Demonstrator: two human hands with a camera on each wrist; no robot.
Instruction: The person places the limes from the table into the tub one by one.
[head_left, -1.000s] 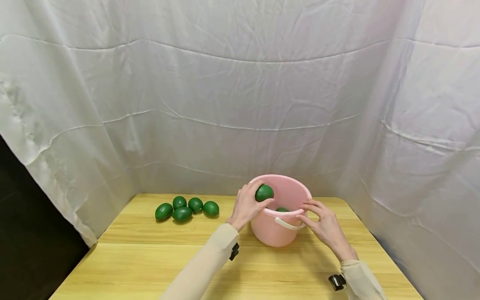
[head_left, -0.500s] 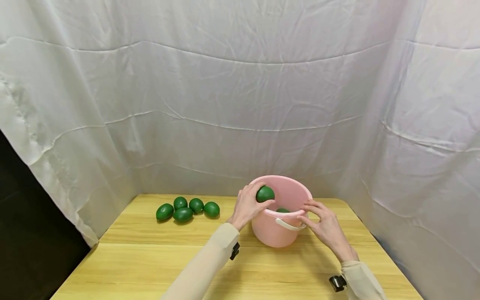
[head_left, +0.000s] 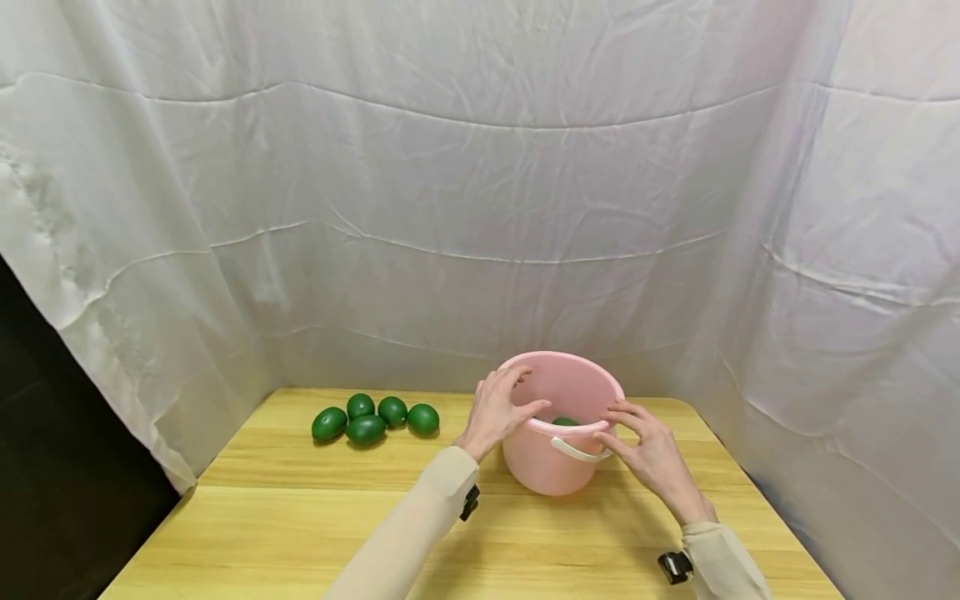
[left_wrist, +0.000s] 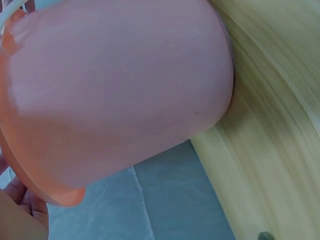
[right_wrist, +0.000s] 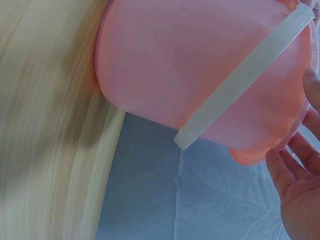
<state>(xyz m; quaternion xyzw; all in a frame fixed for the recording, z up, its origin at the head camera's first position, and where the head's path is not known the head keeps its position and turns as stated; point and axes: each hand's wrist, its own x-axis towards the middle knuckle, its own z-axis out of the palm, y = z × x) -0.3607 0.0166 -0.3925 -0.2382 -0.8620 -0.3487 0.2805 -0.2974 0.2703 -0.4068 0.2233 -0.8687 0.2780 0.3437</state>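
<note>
A pink bucket [head_left: 551, 462] with a white handle [head_left: 579, 450] stands on the wooden table, its mouth tipped towards the camera in the head view. Green fruit [head_left: 566, 422], smooth and avocado-like, shows low inside; the rest of its contents is hidden. At the left rim is my left hand [head_left: 495, 412], thumb and fingers spread apart with nothing between them. My right hand [head_left: 652, 450] holds the right rim, thumb on the near side and fingertips over the edge. The right wrist view shows those fingers [right_wrist: 295, 162] against the rim.
Several dark green oval fruits [head_left: 366, 429] lie grouped on the left back part of the table [head_left: 315, 517]. White cloth [head_left: 480, 208] hangs behind and on both sides. A black area [head_left: 67, 467] shows beyond the table at left.
The green fruit that my left hand held over the bucket is gone from between its fingers, let go inside. Both hands and the bucket have stayed in place.
</note>
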